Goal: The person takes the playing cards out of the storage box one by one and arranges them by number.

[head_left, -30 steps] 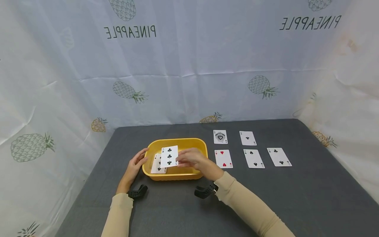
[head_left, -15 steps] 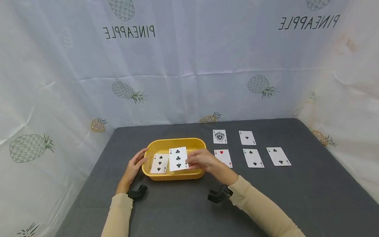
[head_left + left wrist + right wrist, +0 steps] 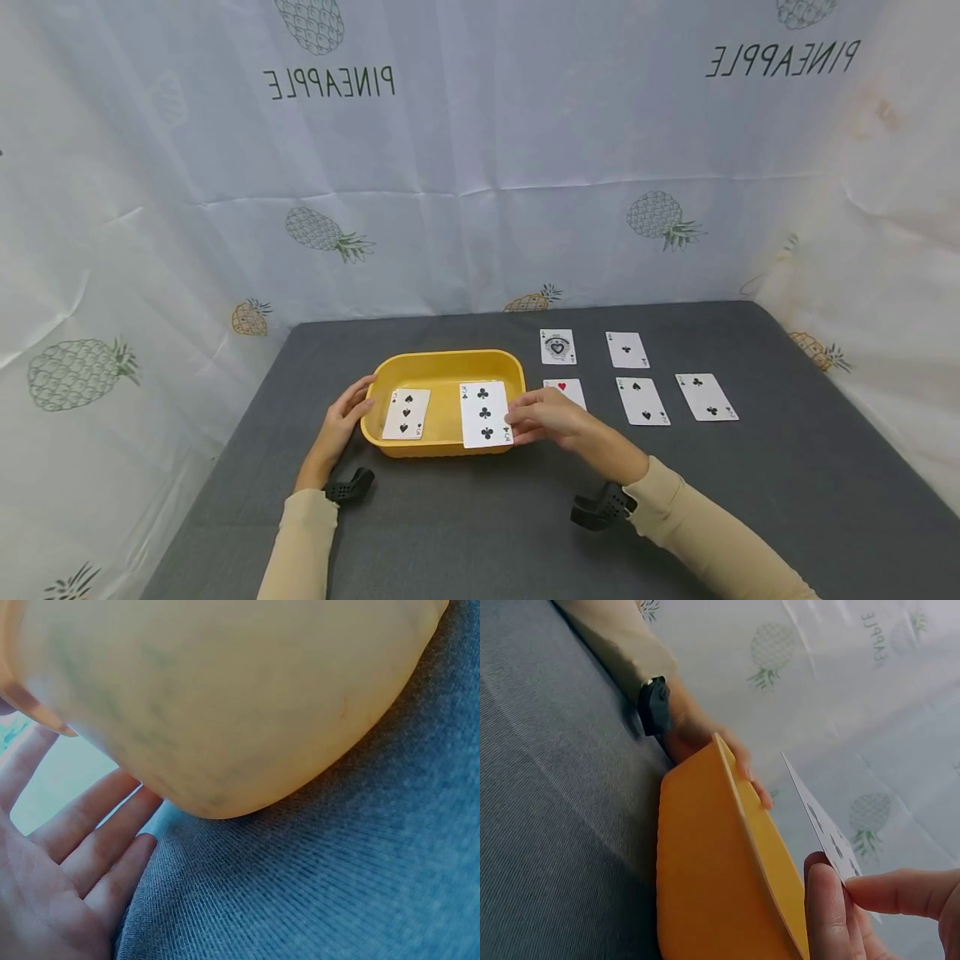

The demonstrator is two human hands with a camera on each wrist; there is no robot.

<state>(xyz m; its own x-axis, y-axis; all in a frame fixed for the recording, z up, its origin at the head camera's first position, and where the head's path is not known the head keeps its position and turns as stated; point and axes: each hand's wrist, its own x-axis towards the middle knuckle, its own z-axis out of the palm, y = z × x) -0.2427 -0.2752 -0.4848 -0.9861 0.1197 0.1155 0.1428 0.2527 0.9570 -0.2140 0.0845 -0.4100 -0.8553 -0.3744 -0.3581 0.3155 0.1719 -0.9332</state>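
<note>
Looks partway: five cards [image 3: 642, 402] laid out right of frame centre, right hand [image 3: 551, 417] pinching three of clubs [image 3: 486, 415] mid-frame over yellow tray [image 3: 435, 450], three of spades [image 3: 406, 414] left inside, left hand [image 3: 341, 421] spread at tray's left end.

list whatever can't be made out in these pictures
Head: lower part of the red card, behind the right hand.
Head: whether cards lie under the three of spades, which blocks the view.
Left wrist: dark smudges on the tray, too blurred to identify.
Left wrist: part of the left hand, cut off by the left edge.
Right wrist: face of the three of clubs, seen nearly edge-on.
</note>
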